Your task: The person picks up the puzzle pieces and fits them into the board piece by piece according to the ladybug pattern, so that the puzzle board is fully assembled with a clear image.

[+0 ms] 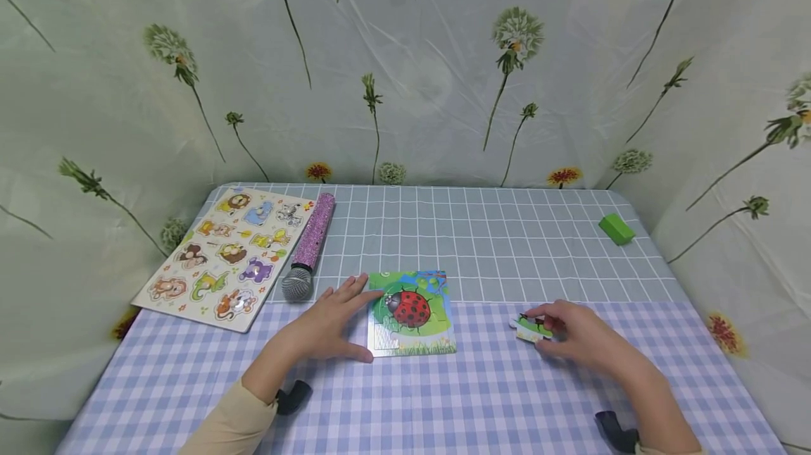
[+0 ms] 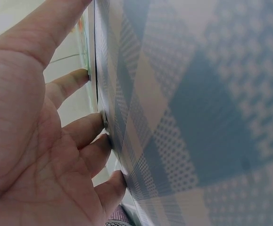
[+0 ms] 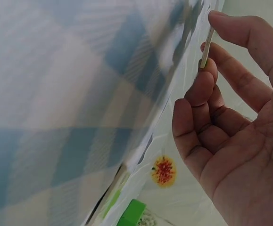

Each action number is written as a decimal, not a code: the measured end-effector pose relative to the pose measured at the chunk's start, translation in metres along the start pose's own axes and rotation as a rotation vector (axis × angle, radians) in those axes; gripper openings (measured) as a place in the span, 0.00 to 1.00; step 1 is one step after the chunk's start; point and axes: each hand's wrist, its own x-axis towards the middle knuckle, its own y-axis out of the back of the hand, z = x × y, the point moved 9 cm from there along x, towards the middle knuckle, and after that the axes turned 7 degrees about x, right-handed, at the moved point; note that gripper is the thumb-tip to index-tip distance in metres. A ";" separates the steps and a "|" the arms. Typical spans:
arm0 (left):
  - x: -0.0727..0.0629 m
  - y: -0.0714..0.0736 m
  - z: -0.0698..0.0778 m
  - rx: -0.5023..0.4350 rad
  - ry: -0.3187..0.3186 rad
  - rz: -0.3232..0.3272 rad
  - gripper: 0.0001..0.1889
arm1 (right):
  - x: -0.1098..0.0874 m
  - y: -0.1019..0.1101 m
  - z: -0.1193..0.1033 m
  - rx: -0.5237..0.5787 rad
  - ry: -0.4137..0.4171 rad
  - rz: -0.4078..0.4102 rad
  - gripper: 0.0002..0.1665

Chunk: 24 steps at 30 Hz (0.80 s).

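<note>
A square ladybug jigsaw puzzle [image 1: 412,313] lies on the checkered cloth, with a pale gap showing at its lower left. My left hand [image 1: 331,321] is spread at the puzzle's left side, its index finger and thumb touching that edge. In the left wrist view, the left hand's fingers [image 2: 86,129] reach down to the cloth and hold nothing. To the right of the board, my right hand [image 1: 573,334] pinches a green puzzle piece [image 1: 531,328] with dark marks just over the cloth. The right wrist view shows the piece [image 3: 206,49] edge-on between thumb and fingers.
On the left lies an animal picture board [image 1: 231,258], with a pink glittery microphone [image 1: 310,244] alongside it. A green block [image 1: 616,229] sits at the back right. A flowered curtain [image 1: 418,67] stands behind the table.
</note>
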 end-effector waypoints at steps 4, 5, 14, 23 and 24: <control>0.000 0.000 0.000 0.004 -0.001 0.001 0.57 | 0.006 -0.002 -0.009 -0.011 0.029 -0.008 0.26; 0.000 0.000 0.000 0.005 -0.001 0.000 0.57 | 0.008 -0.002 -0.012 -0.012 0.044 -0.009 0.26; 0.002 0.000 -0.001 0.004 0.007 -0.010 0.57 | 0.025 -0.009 -0.039 -0.037 0.189 -0.013 0.25; 0.002 -0.001 0.000 0.011 0.008 -0.018 0.58 | 0.041 -0.020 -0.060 -0.073 0.244 -0.048 0.23; 0.002 -0.001 0.000 0.012 0.008 -0.018 0.58 | 0.043 -0.022 -0.062 -0.076 0.250 -0.054 0.23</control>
